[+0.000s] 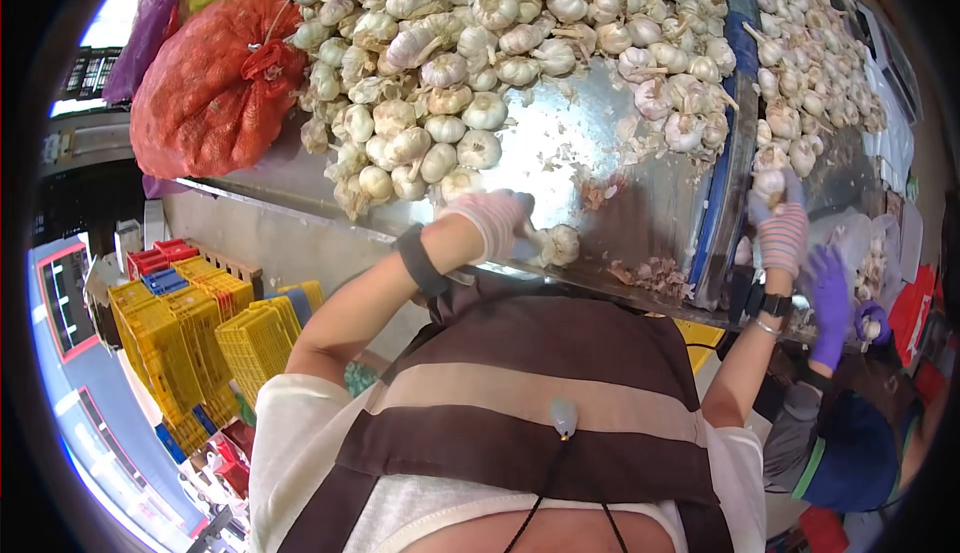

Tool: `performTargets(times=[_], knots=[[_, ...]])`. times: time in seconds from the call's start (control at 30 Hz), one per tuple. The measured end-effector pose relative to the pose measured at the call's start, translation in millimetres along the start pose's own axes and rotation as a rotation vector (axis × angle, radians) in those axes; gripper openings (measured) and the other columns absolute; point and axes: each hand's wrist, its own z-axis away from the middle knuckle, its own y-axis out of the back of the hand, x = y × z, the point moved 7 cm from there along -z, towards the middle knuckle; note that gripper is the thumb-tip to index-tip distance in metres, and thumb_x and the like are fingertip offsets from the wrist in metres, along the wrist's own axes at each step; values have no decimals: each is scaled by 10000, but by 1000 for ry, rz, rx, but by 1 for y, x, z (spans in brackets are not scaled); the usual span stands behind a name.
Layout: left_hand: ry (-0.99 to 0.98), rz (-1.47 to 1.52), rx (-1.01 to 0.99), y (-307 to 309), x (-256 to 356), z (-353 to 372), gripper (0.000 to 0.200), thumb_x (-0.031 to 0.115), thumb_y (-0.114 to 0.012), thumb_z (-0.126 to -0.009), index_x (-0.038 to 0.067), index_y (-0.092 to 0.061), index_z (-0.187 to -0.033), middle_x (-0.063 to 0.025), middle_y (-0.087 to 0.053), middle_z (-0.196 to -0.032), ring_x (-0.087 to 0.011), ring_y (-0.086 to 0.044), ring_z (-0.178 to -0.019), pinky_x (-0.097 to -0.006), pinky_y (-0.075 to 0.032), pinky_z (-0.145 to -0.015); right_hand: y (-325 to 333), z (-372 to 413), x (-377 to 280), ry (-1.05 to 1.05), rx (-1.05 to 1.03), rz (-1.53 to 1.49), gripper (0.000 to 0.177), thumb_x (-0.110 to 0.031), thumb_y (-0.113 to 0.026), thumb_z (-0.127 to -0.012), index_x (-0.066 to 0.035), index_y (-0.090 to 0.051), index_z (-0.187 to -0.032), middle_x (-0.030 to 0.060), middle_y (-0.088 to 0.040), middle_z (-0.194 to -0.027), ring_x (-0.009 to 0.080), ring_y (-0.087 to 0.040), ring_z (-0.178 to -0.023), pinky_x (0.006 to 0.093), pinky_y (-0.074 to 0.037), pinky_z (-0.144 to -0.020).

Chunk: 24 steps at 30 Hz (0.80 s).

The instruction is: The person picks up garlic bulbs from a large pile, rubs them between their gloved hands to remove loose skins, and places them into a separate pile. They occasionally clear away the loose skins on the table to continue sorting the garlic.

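Clamping bulb (558,245) at bare table edge (300,215), left hand (492,221); right hand (781,233), another bulb (768,185).

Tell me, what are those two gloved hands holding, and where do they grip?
Garlic. The left hand holds a bulb by its side, at the fingertips. The right hand holds a second bulb from below. Finer detail cannot be told.

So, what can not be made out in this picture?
Head view:
Left hand: its fingertips are hidden by the glove's back, so its hold on the garlic bulb is unclear.
Right hand: small, near the rim; grip unclear.
Garlic pile: cut off by the top edge.
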Motion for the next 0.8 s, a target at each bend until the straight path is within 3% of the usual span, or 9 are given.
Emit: performTargets(times=[0.13,0.3,0.43,0.5,0.57,0.63,0.7,0.73,0.8], knots=[[25,-92,-117,-26,1,-11,549,330,-667,-709,38,-462,-1126,-208,-563,-1044,-371,-588,-906,-432,-474,-784,16,6,-22,191,283,665,536,-371,-648,-716,-124,-528,-1176,147,-591,-1075,327,-539,-1025,407,-419,-889],[-168,115,227,2,6,-3,606,253,-738,-662,58,-446,-1157,-196,-543,-1032,-345,-578,-922,-404,-478,-785,-101,76,-136,645,-683,18,452,-262,-640,-716,-122,-567,-1139,154,-569,-1100,343,-525,-1008,408,-416,-894],[-440,829,405,36,22,29,588,59,-735,-646,82,-438,-1153,-111,-555,-1018,-180,-571,-889,-306,-489,-737,-171,140,-169,1097,-780,242,309,-161,-600,-706,-123,-602,-1012,147,-566,-994,326,-545,-911,415,-451,-812],[-511,724,506,49,29,38,622,-14,-721,-634,91,-436,-1176,-74,-549,-1043,-117,-528,-932,-272,-475,-754,-175,144,-177,1168,-777,364,260,-127,-560,-707,-136,-608,-963,122,-565,-907,314,-551,-846,423,-469,-752],[-403,1200,239,41,24,35,701,-12,-715,-633,99,-405,-1252,-81,-548,-1070,-134,-529,-968,-274,-468,-778,-165,129,-184,868,-1057,307,205,-122,-555,-710,-106,-602,-909,122,-558,-869,301,-556,-859,396,-470,-747],[-563,1332,163,40,23,35,752,122,-727,-664,94,-354,-1316,-95,-543,-1105,-164,-543,-982,-285,-476,-792,-171,119,-171,959,-864,90,198,-141,-578,-726,-75,-595,-912,95,-574,-900,232,-576,-817,341,-486,-668],[-543,1697,110,43,26,41,755,321,-695,-708,78,-341,-1329,-117,-534,-1131,-212,-549,-1018,-315,-494,-800,-182,92,-147,41,-1039,-938,287,-240,-616,-773,-53,-578,-987,59,-576,-949,157,-568,-806,279,-489,-598],[-597,1738,138,42,29,37,679,438,-657,-765,95,-383,-1282,-117,-541,-1093,-227,-598,-859,-317,-519,-628,-155,96,-158,-138,-1113,-1365,394,-324,-623,-805,-58,-548,-1086,48,-572,-971,130,-559,-804,255,-505,-593],[-600,1902,66,33,28,25,655,481,-644,-767,93,-413,-1241,-120,-559,-1050,-223,-595,-839,-306,-511,-611,-142,98,-161,-313,-1108,-1567,426,-352,-618,-812,-61,-534,-1112,51,-575,-960,140,-564,-792,263,-514,-605]])
